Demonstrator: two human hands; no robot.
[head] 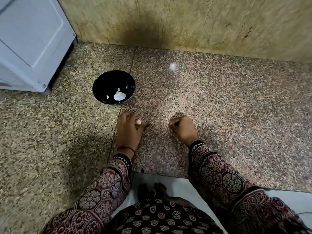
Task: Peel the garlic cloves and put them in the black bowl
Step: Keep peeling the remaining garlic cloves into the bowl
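Observation:
A black bowl [101, 82] stands on the speckled granite counter [219, 98], left of centre, with a few pale garlic pieces [119, 96] at its bottom. Just below the bowl my left hand [129, 130] rests on the counter, its fingers closed around a white garlic clove [138, 122] that shows between thumb and fingers. My right hand [181, 128] lies to the right, about a hand's width away, fingers curled down against the counter. Something thin may sit at its fingertips; I cannot make it out.
A white appliance [32, 43] stands at the back left. A stained stone wall [185, 22] runs behind the counter. The counter's front edge [160, 174] is close to my body, with a pale floor below it.

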